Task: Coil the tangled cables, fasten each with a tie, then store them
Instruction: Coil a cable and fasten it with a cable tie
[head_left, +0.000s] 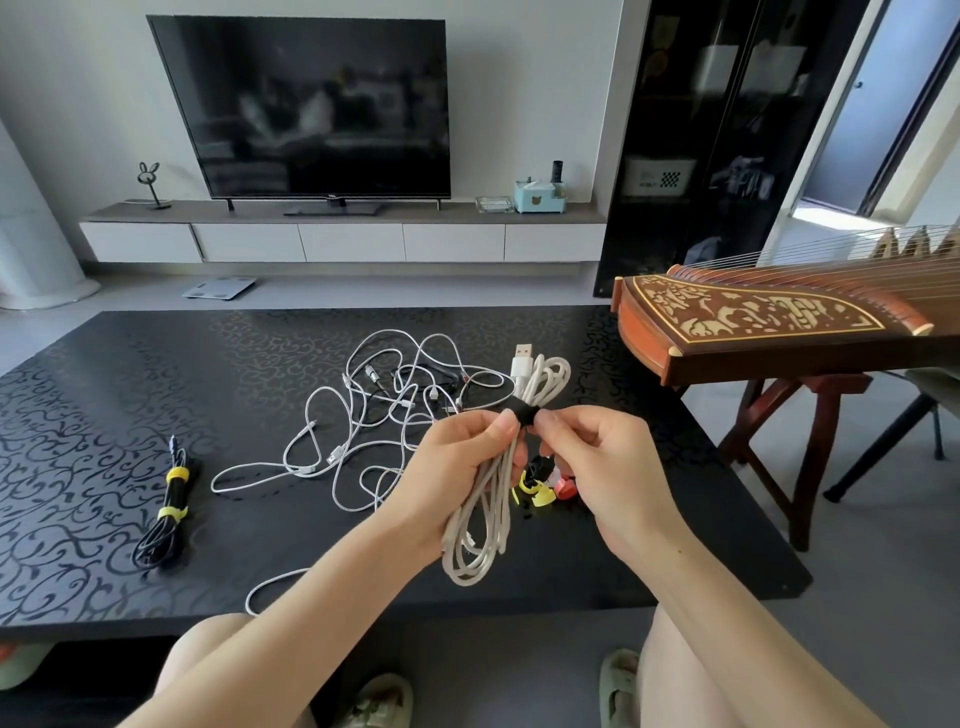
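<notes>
Head view, seated person at a low black patterned table (104, 395). The left hand (457, 460) grips a coiled white cable (480, 535), fingers curled round the bundle just below its middle. The coil is held above the near right part of the table, with its lower loops hanging down. The right hand (597, 452) pinches a black tie (524, 414) wrapped round the coil, thumb and forefinger closed on it. A white USB plug (521, 364) stands out at the coil's far end. Behind the hands, a tangle of loose cables (363, 415) lies mid-table. Near left lies a black coiled cable (166, 519) bound by two yellow ties (176, 474). Spare ties (543, 493), yellow, red and black, lie just below the hands. A wooden zither (753, 322) stands at right; a television (311, 104) stands far.
</notes>
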